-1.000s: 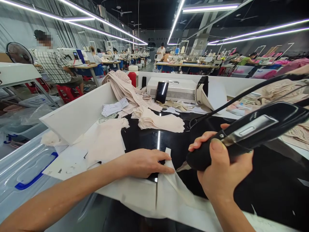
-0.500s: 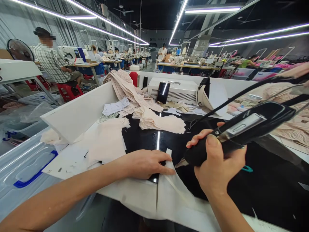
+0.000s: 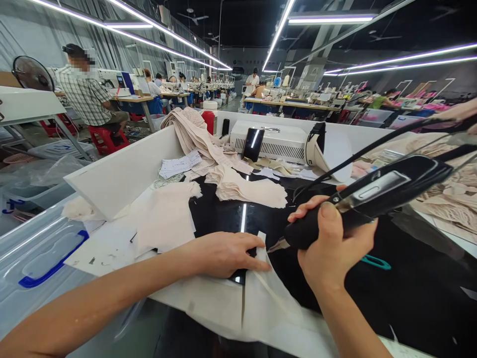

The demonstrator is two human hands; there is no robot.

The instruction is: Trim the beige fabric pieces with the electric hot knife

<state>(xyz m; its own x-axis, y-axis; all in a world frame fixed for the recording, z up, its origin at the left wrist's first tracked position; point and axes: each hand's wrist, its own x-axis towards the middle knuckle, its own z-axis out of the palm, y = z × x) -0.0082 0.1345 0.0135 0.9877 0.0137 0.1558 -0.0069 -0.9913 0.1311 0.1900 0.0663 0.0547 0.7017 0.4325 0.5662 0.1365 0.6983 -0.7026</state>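
My right hand (image 3: pixel 331 243) grips a black corded hand tool (image 3: pixel 372 199) with a metal tip pointing down-left at the edge of a white fabric piece (image 3: pixel 268 298). My left hand (image 3: pixel 223 253) lies flat, palm down, pressing that fabric onto the glossy black tabletop (image 3: pixel 410 288). The tool's tip sits just right of my left fingertips. The tool's cable (image 3: pixel 372 146) runs up and to the right.
Stacks of beige cut fabric (image 3: pixel 246 186) and paper slips (image 3: pixel 179 165) lie further back. A white machine box (image 3: pixel 276 140) with a phone (image 3: pixel 253 144) leaning on it stands at the rear. A white divider board (image 3: pixel 122 174) and a clear bin (image 3: pixel 40 253) are left. Small teal snips (image 3: pixel 376 262) lie right. Other workers sit at sewing tables beyond.
My right hand has slid the tool slightly up and left along the fabric edge, uncovering the teal snips. My left hand has stayed pressed on the fabric.
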